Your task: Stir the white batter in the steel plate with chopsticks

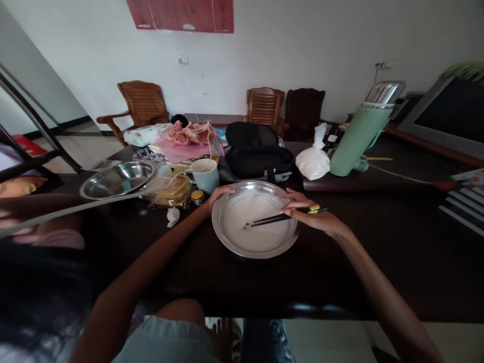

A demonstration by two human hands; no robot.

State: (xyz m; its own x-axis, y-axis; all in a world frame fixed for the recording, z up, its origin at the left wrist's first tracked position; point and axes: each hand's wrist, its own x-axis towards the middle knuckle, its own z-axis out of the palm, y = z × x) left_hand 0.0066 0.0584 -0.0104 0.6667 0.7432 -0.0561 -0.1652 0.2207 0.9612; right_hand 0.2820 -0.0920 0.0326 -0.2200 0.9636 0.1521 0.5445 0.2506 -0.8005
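A round metal basin [216,229] stands on the dark table in front of me, with a whitish liquid [260,237] in it. My left hand [221,193] holds the basin's far left rim, fingers over the edge. In my right hand [312,214], above the right rim, is a pair of black chopsticks [270,219] with gold bands near their upper ends. Their tips slant down to the left into the liquid, where a small dark spot shows around them. A light grey-blue mug [206,176] and a small gold-lidded jar [197,196] stand just beyond my left hand.
Behind the basin lies an open black case [260,156]. A tied bag of white powder [313,160] and a tall green thermos [357,133] stand back right. Another metal basin [88,189] and crumpled tissue [173,217] lie left, near another person [41,282].
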